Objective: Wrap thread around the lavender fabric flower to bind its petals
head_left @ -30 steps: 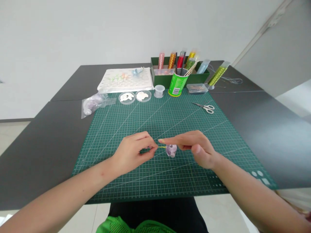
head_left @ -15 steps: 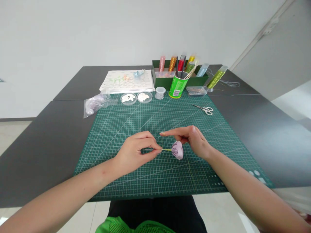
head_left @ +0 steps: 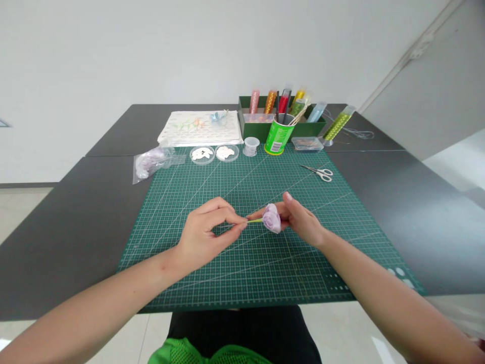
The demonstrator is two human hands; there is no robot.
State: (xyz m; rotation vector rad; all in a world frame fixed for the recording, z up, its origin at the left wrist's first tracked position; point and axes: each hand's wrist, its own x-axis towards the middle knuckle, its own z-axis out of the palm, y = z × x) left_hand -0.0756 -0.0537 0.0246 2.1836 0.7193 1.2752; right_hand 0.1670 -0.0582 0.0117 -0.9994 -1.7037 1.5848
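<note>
A lilac artificial flower (head_left: 271,218) with a thin green stem lies sideways above the cutting mat. My left hand (head_left: 210,227) pinches that stem between thumb and index finger, its bloom pointing right. My right hand (head_left: 299,217) is just right of the flower, thumb raised and index finger stretched out behind the bloom toward my left fingertips. Its other fingers are partly hidden by the petals, and whether they touch the flower I cannot tell.
On the green cutting mat (head_left: 227,273) lie white-handled scissors (head_left: 320,173). Toward the back are two dishes of white pieces (head_left: 202,154), a small tub (head_left: 250,146), a green can (head_left: 278,139), a dark green box (head_left: 244,126), a plastic bag (head_left: 149,163) and white sheets (head_left: 197,134).
The flower has risen slightly and shifted left, with my left hand still pinching its stem. My right hand has turned, thumb now up, its index finger behind the flower.
</note>
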